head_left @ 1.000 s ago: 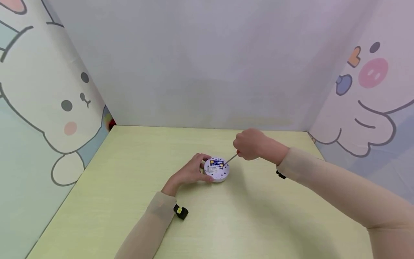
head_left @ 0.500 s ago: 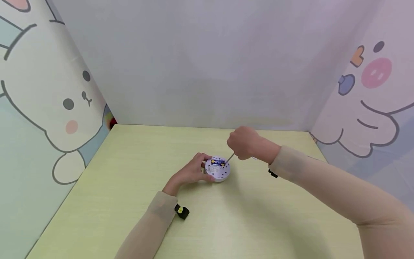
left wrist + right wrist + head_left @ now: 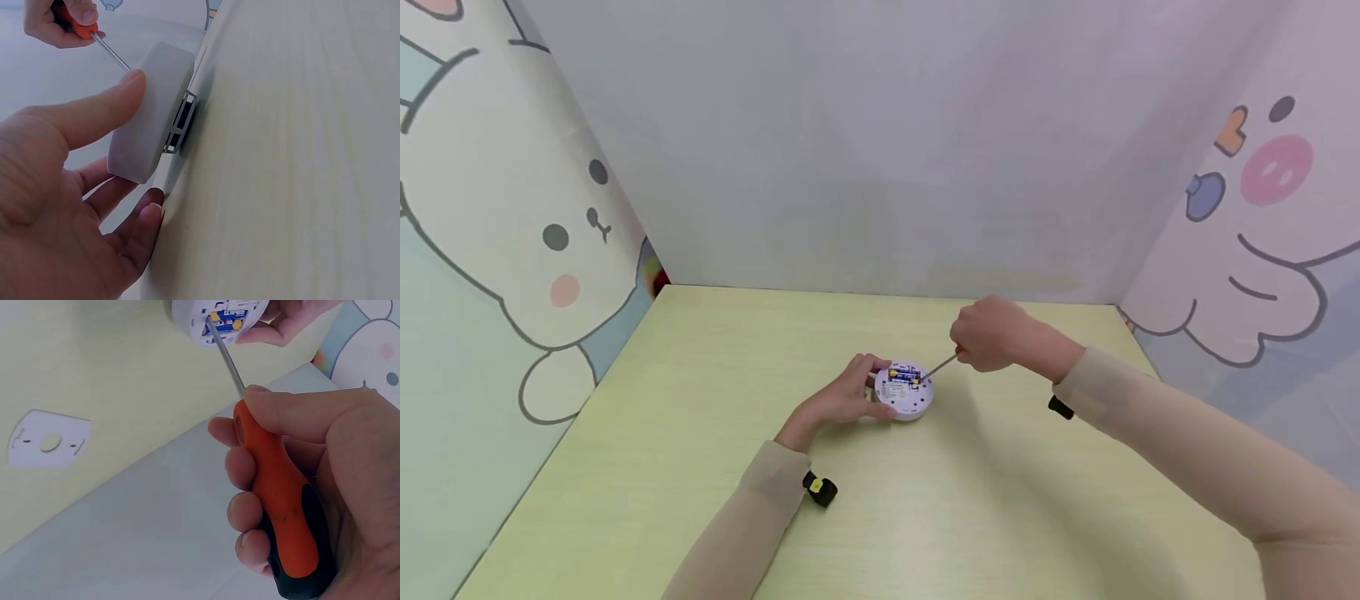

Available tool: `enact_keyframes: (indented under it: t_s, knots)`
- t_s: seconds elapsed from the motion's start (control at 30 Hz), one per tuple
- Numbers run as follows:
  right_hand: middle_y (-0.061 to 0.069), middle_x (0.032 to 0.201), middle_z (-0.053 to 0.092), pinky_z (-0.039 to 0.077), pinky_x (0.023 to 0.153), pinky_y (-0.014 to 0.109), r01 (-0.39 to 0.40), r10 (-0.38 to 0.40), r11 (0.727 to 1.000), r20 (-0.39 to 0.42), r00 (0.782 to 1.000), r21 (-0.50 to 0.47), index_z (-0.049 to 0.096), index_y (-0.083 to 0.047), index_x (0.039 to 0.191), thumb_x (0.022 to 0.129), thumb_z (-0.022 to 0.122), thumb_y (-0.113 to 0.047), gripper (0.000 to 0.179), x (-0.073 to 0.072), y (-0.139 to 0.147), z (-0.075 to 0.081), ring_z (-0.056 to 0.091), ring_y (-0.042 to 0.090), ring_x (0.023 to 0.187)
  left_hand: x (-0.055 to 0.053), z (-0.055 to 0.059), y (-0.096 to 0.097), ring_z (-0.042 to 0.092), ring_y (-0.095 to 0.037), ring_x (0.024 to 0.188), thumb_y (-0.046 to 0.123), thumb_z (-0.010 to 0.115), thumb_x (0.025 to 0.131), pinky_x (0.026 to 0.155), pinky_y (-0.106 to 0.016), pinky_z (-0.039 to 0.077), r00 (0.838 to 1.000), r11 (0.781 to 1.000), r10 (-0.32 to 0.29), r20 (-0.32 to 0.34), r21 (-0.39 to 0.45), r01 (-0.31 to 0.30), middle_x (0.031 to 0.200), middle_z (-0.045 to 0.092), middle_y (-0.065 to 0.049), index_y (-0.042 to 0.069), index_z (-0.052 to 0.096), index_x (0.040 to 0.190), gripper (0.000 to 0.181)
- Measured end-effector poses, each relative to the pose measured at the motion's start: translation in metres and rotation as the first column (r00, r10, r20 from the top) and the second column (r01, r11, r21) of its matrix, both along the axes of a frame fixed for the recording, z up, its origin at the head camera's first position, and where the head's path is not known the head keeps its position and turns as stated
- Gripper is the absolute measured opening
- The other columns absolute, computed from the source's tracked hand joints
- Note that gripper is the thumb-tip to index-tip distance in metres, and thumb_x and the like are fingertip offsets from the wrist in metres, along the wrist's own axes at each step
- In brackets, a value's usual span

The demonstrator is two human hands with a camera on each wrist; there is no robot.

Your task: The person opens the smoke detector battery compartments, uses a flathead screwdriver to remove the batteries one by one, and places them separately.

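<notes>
A round white smoke alarm point(image 3: 904, 404) is held tilted above the table, its back with the battery bay facing up. My left hand point(image 3: 841, 398) grips its rim from the left, thumb on the near side and fingers behind. Blue batteries point(image 3: 230, 315) with yellow ends lie in the bay. In my right hand point(image 3: 991, 333) is a screwdriver point(image 3: 281, 487) with an orange and black handle, the fingers wrapped round it. Its metal shaft slants down to the end of the batteries, where the tip meets the bay edge. Whether the tip is under a battery I cannot tell.
A flat white mounting plate point(image 3: 74, 432) with a round hole lies on the table, seen in the right wrist view. The pale yellow table point(image 3: 700, 483) ends at a plain grey backdrop point(image 3: 865, 150). Cartoon-printed curtains point(image 3: 482, 200) flank both sides.
My right hand first swings left, closer over the smoke alarm, then back to the right, tilting the screwdriver lower. The tip stays at the battery bay. My left hand keeps its grip.
</notes>
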State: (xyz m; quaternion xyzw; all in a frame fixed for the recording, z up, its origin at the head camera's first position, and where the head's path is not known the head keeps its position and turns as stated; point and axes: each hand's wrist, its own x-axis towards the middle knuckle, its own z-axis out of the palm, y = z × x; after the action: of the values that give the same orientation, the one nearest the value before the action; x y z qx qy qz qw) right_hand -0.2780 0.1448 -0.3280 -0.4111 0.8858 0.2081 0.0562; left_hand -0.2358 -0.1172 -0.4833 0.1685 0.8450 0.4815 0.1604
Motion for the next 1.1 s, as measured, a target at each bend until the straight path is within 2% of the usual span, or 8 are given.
enact_keyframes:
  t_s: [0.27, 0.43, 0.6, 0.87, 1.1]
  knots:
    - [-0.007, 0.071, 0.058, 0.040, 0.057, 0.029, 0.046, -0.032, 0.986, 0.088, 0.996, -0.160, 0.068, -0.017, 0.083, 0.099, 0.074, -0.026, 0.020, -0.001, 0.024, -0.012, 0.048, 0.013, 0.061, 0.000, 0.001, 0.000, 0.051, -0.030, 0.134, 0.024, 0.090, 0.088, 0.110, -0.049, 0.046, 1.000, 1.000, 0.010, 0.003, -0.014, -0.010, 0.146, 0.045, -0.010, 0.009, 0.045, 0.151, 0.079]
    - [-0.008, 0.066, 0.050, 0.034, 0.057, 0.030, 0.078, -0.045, 0.967, 0.138, 0.989, -0.242, 0.062, -0.020, 0.078, 0.100, 0.074, -0.024, 0.025, -0.003, 0.039, -0.024, 0.040, 0.011, 0.060, -0.001, 0.000, 0.000, 0.052, -0.029, 0.133, 0.025, 0.090, 0.088, 0.110, -0.048, 0.047, 1.000, 1.000, 0.003, -0.007, -0.021, -0.003, 0.144, 0.046, -0.010, 0.009, 0.044, 0.151, 0.079]
    - [-0.009, 0.064, 0.046, 0.035, 0.060, 0.030, 0.109, -0.044, 0.947, 0.215, 0.976, -0.303, 0.060, -0.023, 0.076, 0.102, 0.072, -0.024, 0.028, -0.006, 0.055, -0.041, 0.039, 0.009, 0.060, -0.001, 0.000, 0.000, 0.052, -0.029, 0.133, 0.025, 0.090, 0.088, 0.110, -0.048, 0.046, 1.000, 1.000, 0.008, 0.002, -0.023, -0.008, 0.145, 0.046, -0.010, 0.009, 0.045, 0.150, 0.079]
    - [-0.012, 0.064, 0.038, 0.034, 0.062, 0.028, 0.080, 0.037, 0.899, 0.257, 0.966, -0.431, 0.057, -0.024, 0.076, 0.102, 0.073, -0.020, 0.031, -0.014, 0.073, -0.068, 0.033, 0.004, 0.060, -0.001, -0.002, -0.001, 0.052, -0.030, 0.132, 0.025, 0.091, 0.087, 0.110, -0.049, 0.046, 1.000, 1.000, 0.022, 0.008, -0.019, -0.022, 0.145, 0.046, -0.010, 0.010, 0.045, 0.150, 0.079]
    - [-0.015, 0.067, 0.033, 0.033, 0.064, 0.024, 0.091, 0.107, 0.841, 0.328, 0.939, -0.534, 0.054, -0.024, 0.077, 0.103, 0.071, -0.015, 0.032, -0.016, 0.088, -0.092, 0.032, 0.001, 0.063, -0.002, -0.004, -0.001, 0.052, -0.028, 0.132, 0.025, 0.091, 0.087, 0.109, -0.047, 0.047, 1.000, 1.000, 0.021, 0.005, -0.016, -0.021, 0.144, 0.047, -0.008, 0.011, 0.046, 0.148, 0.078]
